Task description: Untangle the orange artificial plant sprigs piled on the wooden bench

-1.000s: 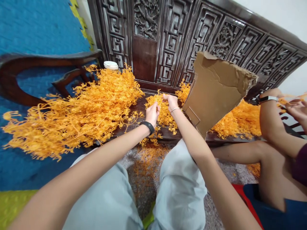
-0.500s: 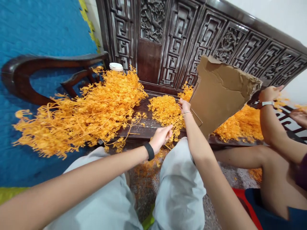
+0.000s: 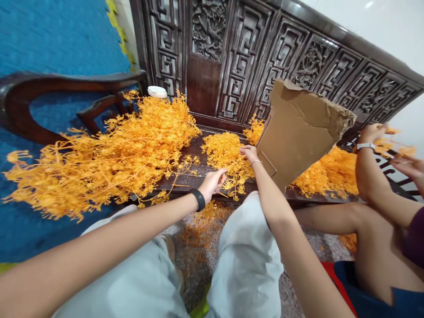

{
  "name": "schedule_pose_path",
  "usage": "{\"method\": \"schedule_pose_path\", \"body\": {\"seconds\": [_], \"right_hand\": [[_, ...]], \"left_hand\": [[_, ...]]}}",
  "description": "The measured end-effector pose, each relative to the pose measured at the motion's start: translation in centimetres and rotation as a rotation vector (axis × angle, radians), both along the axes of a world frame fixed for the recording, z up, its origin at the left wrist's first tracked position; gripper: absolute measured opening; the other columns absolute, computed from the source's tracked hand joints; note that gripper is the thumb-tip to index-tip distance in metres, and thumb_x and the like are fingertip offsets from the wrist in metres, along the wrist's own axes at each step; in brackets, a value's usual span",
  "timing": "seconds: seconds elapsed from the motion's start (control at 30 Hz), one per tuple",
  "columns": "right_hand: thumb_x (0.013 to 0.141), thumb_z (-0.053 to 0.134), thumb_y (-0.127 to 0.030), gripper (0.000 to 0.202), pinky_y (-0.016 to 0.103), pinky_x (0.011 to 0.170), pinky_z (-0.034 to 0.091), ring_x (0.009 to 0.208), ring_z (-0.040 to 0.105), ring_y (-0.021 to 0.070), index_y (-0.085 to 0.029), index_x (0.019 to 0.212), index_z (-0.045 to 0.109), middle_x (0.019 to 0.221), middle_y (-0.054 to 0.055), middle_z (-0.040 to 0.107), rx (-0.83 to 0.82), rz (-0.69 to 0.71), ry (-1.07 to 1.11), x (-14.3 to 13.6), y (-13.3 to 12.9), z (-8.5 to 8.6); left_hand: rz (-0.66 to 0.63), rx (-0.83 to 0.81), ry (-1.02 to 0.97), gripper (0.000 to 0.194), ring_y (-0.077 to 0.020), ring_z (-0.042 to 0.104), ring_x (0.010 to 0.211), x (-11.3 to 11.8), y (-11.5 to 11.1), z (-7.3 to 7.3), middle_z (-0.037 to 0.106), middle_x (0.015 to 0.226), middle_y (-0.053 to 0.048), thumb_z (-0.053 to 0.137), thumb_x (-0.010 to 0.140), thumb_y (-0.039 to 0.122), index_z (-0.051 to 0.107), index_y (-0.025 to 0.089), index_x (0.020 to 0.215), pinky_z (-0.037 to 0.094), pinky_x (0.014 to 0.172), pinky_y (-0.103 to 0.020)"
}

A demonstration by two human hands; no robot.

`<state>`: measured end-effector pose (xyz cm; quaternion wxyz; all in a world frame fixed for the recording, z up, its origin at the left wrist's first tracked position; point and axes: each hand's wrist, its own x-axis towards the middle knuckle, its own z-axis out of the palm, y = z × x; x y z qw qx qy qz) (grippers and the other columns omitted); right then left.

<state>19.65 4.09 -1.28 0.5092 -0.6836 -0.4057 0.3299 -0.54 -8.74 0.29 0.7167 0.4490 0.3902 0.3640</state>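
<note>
My left hand (image 3: 213, 183) is closed in a pinch at the front of a small heap of orange artificial flower sprigs (image 3: 223, 148). The thumb and forefinger meet at the edge of a sprig; its thin stem is mostly hidden. Behind it and to the right, my right hand (image 3: 251, 153) has its fingertips closed on the sprigs at the heap's right side. A large pile of orange branching sprigs (image 3: 142, 150) lies to the left, with loose stems trailing over the edge of the dark wooden bench (image 3: 195, 179).
A brown cardboard sheet (image 3: 298, 128) stands tilted right of my right hand. Beyond it lie more orange sprigs (image 3: 331, 172) and a co-worker's hands (image 3: 372, 132) holding sprigs. A white lidded tub (image 3: 157, 92) stands by the carved backrest (image 3: 205, 84). Orange bits litter the floor (image 3: 198, 238).
My left hand has drawn left and slightly away from my right hand. My right hand has lowered a little. The co-worker's hands on the right have moved slightly, and the view has shifted a little.
</note>
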Motion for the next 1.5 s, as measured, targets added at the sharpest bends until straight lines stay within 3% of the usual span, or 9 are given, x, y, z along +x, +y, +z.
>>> {"method": "schedule_pose_path", "body": {"seconds": [0.2, 0.37, 0.5, 0.6, 0.73, 0.93, 1.13, 1.3, 1.5], "right_hand": [[0.067, 0.063, -0.010, 0.006, 0.019, 0.052, 0.042, 0.052, 0.057, 0.0094, -0.011, 0.063, 0.059, 0.055, 0.002, 0.060, -0.134, 0.250, -0.017, -0.2, -0.8, 0.2], [0.083, 0.048, -0.044, 0.038, 0.021, 0.057, 0.047, 0.060, 0.061, 0.0121, -0.011, 0.069, 0.061, 0.064, 0.007, 0.065, -0.358, 0.733, 0.120, -1.2, -1.5, 1.1], [0.080, 0.037, -0.062, 0.057, 0.024, 0.066, 0.050, 0.070, 0.063, 0.0143, -0.012, 0.072, 0.062, 0.074, 0.011, 0.067, -0.409, 0.915, 0.218, -1.7, -2.1, 2.1], [0.073, 0.052, -0.058, 0.048, 0.026, 0.070, 0.051, 0.075, 0.064, 0.0159, -0.012, 0.076, 0.063, 0.078, 0.010, 0.067, -0.400, 1.000, 0.194, -2.0, -2.5, 2.6], [0.060, 0.074, -0.033, 0.031, 0.025, 0.072, 0.050, 0.076, 0.063, 0.0144, -0.013, 0.081, 0.064, 0.076, 0.005, 0.066, -0.351, 1.044, 0.089, -2.7, -2.7, 2.8], [0.057, 0.074, -0.021, 0.022, 0.021, 0.068, 0.048, 0.067, 0.059, 0.0102, -0.013, 0.075, 0.064, 0.068, 0.002, 0.064, -0.284, 0.985, 0.067, -3.4, -2.3, 2.8], [0.063, 0.065, -0.014, 0.015, 0.019, 0.060, 0.046, 0.064, 0.054, 0.0083, -0.013, 0.078, 0.062, 0.070, 0.001, 0.060, -0.162, 0.764, 0.085, -2.6, -1.5, 2.0], [0.069, 0.052, -0.009, 0.009, 0.015, 0.051, 0.038, 0.061, 0.047, 0.0064, -0.014, 0.075, 0.054, 0.068, -0.001, 0.052, -0.042, 0.520, 0.051, -3.4, -1.3, 2.4], [0.064, 0.050, -0.002, 0.021, 0.016, 0.049, 0.032, 0.053, 0.039, 0.0055, -0.019, 0.072, 0.040, 0.060, -0.006, 0.040, 0.070, 0.014, 0.092, -5.6, 0.2, 2.9]], "left_hand": [[0.051, 0.044, 0.015, 0.040, -0.0039, 0.016, 0.027, -0.6, 2.2, -0.2, 0.020, 0.030, 0.007, 0.043, 0.080, 0.032, 0.035, 0.018, 0.044, 0.010, 0.033, -0.020], [0.112, 0.067, -0.014, 0.040, -0.0042, 0.015, 0.026, -1.1, 3.7, 0.1, 0.020, 0.030, 0.008, 0.042, 0.081, 0.034, 0.035, 0.019, 0.044, 0.012, 0.033, -0.020], [0.194, 0.057, -0.028, 0.039, -0.0045, 0.015, 0.026, -1.7, 4.8, 0.4, 0.018, 0.030, 0.008, 0.039, 0.083, 0.032, 0.036, 0.018, 0.046, 0.011, 0.033, -0.020], [0.234, 0.058, -0.034, 0.040, -0.0046, 0.014, 0.025, -2.3, 5.4, 0.5, 0.017, 0.029, 0.008, 0.039, 0.082, 0.034, 0.035, 0.018, 0.046, 0.011, 0.033, -0.020], [0.257, 0.063, -0.045, 0.039, -0.0046, 0.014, 0.025, -2.7, 5.7, 0.5, 0.017, 0.029, 0.008, 0.041, 0.081, 0.035, 0.036, 0.018, 0.046, 0.011, 0.033, -0.021], [0.283, 0.056, -0.037, 0.040, -0.0046, 0.014, 0.025, -2.7, 5.6, 0.7, 0.018, 0.028, 0.007, 0.039, 0.082, 0.034, 0.037, 0.018, 0.046, 0.011, 0.033, -0.020], [0.271, 0.087, -0.025, 0.040, -0.0048, 0.015, 0.025, -2.8, 5.6, 0.6, 0.019, 0.027, 0.007, 0.038, 0.083, 0.032, 0.039, 0.018, 0.045, 0.011, 0.033, -0.020], [0.234, 0.125, 0.011, 0.039, -0.0049, 0.015, 0.025, -2.3, 5.4, 0.1, 0.020, 0.028, 0.008, 0.038, 0.083, 0.031, 0.039, 0.018, 0.047, 0.011, 0.033, -0.020], [0.158, 0.115, -0.062, 0.039, -0.0042, 0.017, 0.027, 0.1, 3.7, 0.7, 0.021, 0.032, 0.008, 0.038, 0.085, 0.032, 0.035, 0.018, 0.049, 0.012, 0.033, -0.019]]}}
